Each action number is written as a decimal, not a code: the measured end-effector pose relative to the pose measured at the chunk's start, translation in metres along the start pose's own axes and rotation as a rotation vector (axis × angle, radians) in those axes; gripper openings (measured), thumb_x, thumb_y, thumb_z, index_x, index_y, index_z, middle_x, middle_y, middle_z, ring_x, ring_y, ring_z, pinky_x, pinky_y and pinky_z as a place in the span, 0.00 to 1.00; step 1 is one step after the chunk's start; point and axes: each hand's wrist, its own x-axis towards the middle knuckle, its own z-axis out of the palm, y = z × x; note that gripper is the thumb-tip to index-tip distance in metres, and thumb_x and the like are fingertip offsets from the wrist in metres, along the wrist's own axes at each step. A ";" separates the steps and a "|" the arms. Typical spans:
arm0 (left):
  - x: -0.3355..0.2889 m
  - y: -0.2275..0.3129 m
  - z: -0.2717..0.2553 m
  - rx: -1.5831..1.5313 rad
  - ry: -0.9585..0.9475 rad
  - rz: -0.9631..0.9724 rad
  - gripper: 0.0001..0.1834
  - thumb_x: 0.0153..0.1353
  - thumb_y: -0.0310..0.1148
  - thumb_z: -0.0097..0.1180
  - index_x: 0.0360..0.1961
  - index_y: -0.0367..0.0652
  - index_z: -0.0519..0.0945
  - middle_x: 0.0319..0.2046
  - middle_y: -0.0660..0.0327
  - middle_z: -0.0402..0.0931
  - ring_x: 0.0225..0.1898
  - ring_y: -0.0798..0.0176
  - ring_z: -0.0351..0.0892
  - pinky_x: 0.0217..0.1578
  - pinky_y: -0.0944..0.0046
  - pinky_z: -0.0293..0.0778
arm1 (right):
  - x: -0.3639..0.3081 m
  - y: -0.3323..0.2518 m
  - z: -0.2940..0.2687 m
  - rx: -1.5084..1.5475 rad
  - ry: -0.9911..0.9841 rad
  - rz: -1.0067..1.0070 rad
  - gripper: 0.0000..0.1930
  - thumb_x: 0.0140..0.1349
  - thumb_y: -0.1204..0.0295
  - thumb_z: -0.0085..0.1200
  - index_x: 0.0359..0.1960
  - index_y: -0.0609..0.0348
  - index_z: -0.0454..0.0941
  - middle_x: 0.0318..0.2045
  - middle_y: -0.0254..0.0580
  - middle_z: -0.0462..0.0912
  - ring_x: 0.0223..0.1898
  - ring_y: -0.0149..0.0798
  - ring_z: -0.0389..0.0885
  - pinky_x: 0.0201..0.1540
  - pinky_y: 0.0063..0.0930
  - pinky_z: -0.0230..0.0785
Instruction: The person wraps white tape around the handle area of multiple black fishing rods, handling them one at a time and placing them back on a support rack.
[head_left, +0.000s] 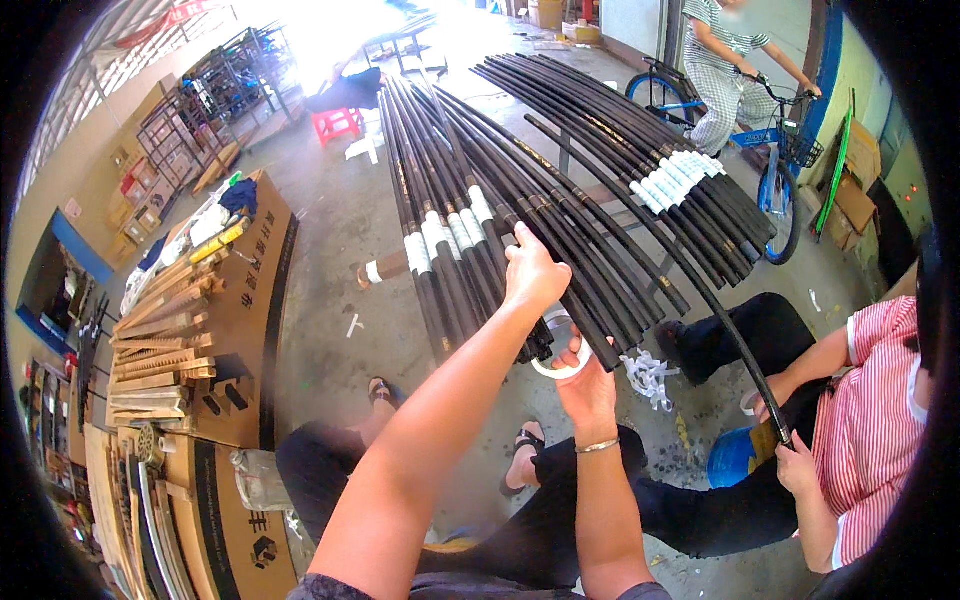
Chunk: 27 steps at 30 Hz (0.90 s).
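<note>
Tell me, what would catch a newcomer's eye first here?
Long black rods banded with white tape fan across the middle; the left hand grips their near ends while the right hand holds a tape roll just below. At right, a seated person in a red-striped shirt handles a single rod. Wooden slats lie stacked on cardboard at left.

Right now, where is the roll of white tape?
In the head view, the roll of white tape sits just right of centre, held in the person's right hand under the near ends of the black rods, below the left hand.
</note>
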 end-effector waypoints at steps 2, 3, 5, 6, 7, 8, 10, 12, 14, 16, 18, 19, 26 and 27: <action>0.009 -0.009 0.014 -0.199 0.052 -0.011 0.39 0.48 0.26 0.55 0.61 0.27 0.53 0.39 0.42 0.76 0.42 0.51 0.80 0.45 0.57 0.74 | 0.001 0.000 -0.002 -0.068 -0.021 0.012 0.24 0.67 0.54 0.46 0.53 0.64 0.70 0.31 0.35 0.79 0.29 0.29 0.69 0.38 0.25 0.63; 0.013 -0.011 0.017 -0.338 0.115 0.006 0.38 0.48 0.26 0.54 0.60 0.27 0.54 0.37 0.45 0.76 0.38 0.54 0.79 0.42 0.59 0.74 | 0.000 0.002 0.001 -0.085 -0.031 0.007 0.24 0.68 0.54 0.45 0.53 0.64 0.70 0.32 0.35 0.79 0.29 0.29 0.69 0.38 0.25 0.63; 0.022 -0.016 0.021 -0.612 0.248 0.046 0.36 0.49 0.24 0.52 0.60 0.28 0.55 0.32 0.52 0.75 0.31 0.60 0.78 0.35 0.64 0.74 | -0.005 0.009 0.008 -0.116 -0.053 -0.001 0.24 0.69 0.54 0.44 0.53 0.63 0.69 0.32 0.34 0.79 0.30 0.29 0.69 0.38 0.25 0.62; 0.018 -0.007 0.020 -0.680 0.232 0.033 0.34 0.49 0.23 0.51 0.58 0.28 0.56 0.30 0.55 0.74 0.27 0.63 0.75 0.31 0.66 0.73 | -0.005 0.006 0.003 -0.133 -0.043 -0.008 0.24 0.69 0.54 0.44 0.53 0.63 0.69 0.33 0.34 0.79 0.30 0.29 0.69 0.38 0.25 0.62; 0.013 0.006 0.016 -0.751 0.217 0.021 0.32 0.49 0.21 0.49 0.57 0.29 0.58 0.29 0.59 0.73 0.24 0.66 0.72 0.28 0.68 0.71 | -0.003 0.002 -0.003 -0.152 -0.035 -0.017 0.24 0.69 0.54 0.44 0.54 0.63 0.69 0.33 0.34 0.79 0.30 0.29 0.69 0.37 0.25 0.62; 0.004 0.015 0.011 -0.858 0.146 0.002 0.31 0.49 0.21 0.49 0.57 0.30 0.58 0.28 0.60 0.73 0.24 0.67 0.72 0.28 0.68 0.71 | -0.003 -0.001 -0.008 -0.171 -0.028 -0.026 0.24 0.69 0.54 0.43 0.54 0.63 0.69 0.33 0.34 0.79 0.30 0.29 0.69 0.37 0.25 0.62; -0.008 0.020 -0.004 -0.941 0.086 0.002 0.30 0.50 0.20 0.49 0.56 0.31 0.58 0.27 0.61 0.72 0.24 0.68 0.72 0.26 0.68 0.71 | -0.004 -0.001 -0.006 -0.198 -0.007 -0.014 0.25 0.69 0.53 0.42 0.55 0.63 0.68 0.33 0.34 0.80 0.30 0.29 0.69 0.37 0.25 0.62; -0.013 0.014 -0.003 -0.994 0.068 0.038 0.29 0.52 0.20 0.49 0.57 0.31 0.58 0.28 0.61 0.72 0.24 0.69 0.72 0.25 0.69 0.70 | -0.004 0.004 -0.001 -0.207 0.092 -0.039 0.24 0.70 0.54 0.42 0.55 0.63 0.68 0.33 0.35 0.80 0.29 0.29 0.70 0.37 0.25 0.62; -0.015 0.007 -0.006 -1.048 0.056 0.046 0.28 0.55 0.20 0.49 0.57 0.31 0.57 0.28 0.61 0.71 0.24 0.70 0.72 0.24 0.69 0.71 | -0.001 0.006 -0.003 -0.158 0.022 -0.011 0.18 0.68 0.59 0.46 0.52 0.58 0.71 0.33 0.36 0.80 0.29 0.29 0.72 0.33 0.25 0.65; -0.013 0.004 -0.012 -1.164 0.002 0.075 0.28 0.56 0.20 0.49 0.57 0.32 0.56 0.27 0.62 0.70 0.23 0.69 0.72 0.24 0.68 0.71 | -0.002 0.006 -0.006 -0.162 -0.001 -0.005 0.16 0.67 0.59 0.48 0.48 0.57 0.73 0.33 0.38 0.80 0.29 0.30 0.74 0.32 0.26 0.66; -0.012 0.000 -0.017 -1.242 -0.038 0.082 0.25 0.57 0.20 0.48 0.56 0.33 0.57 0.27 0.63 0.69 0.23 0.69 0.72 0.24 0.68 0.72 | 0.000 0.007 -0.010 -0.198 -0.009 -0.020 0.17 0.67 0.57 0.48 0.46 0.58 0.74 0.34 0.39 0.81 0.29 0.30 0.74 0.32 0.26 0.66; -0.013 -0.002 -0.019 -1.263 -0.051 0.074 0.24 0.57 0.20 0.48 0.55 0.35 0.59 0.28 0.63 0.68 0.23 0.70 0.71 0.24 0.68 0.72 | 0.001 0.008 -0.013 -0.215 -0.014 -0.029 0.18 0.67 0.56 0.47 0.45 0.59 0.75 0.35 0.39 0.81 0.29 0.30 0.74 0.32 0.27 0.66; -0.019 -0.015 -0.033 -1.370 -0.097 0.056 0.17 0.58 0.19 0.48 0.49 0.40 0.64 0.31 0.64 0.66 0.24 0.70 0.71 0.22 0.66 0.73 | -0.007 0.012 0.015 -0.277 0.142 -0.065 0.19 0.69 0.54 0.44 0.41 0.59 0.75 0.28 0.37 0.79 0.26 0.29 0.71 0.35 0.25 0.65; -0.020 -0.016 -0.036 -1.400 -0.108 0.055 0.17 0.58 0.19 0.47 0.49 0.41 0.64 0.31 0.64 0.66 0.24 0.70 0.71 0.22 0.66 0.73 | -0.008 0.013 0.021 -0.271 0.150 -0.061 0.19 0.69 0.53 0.43 0.40 0.59 0.75 0.28 0.37 0.78 0.26 0.29 0.71 0.35 0.25 0.64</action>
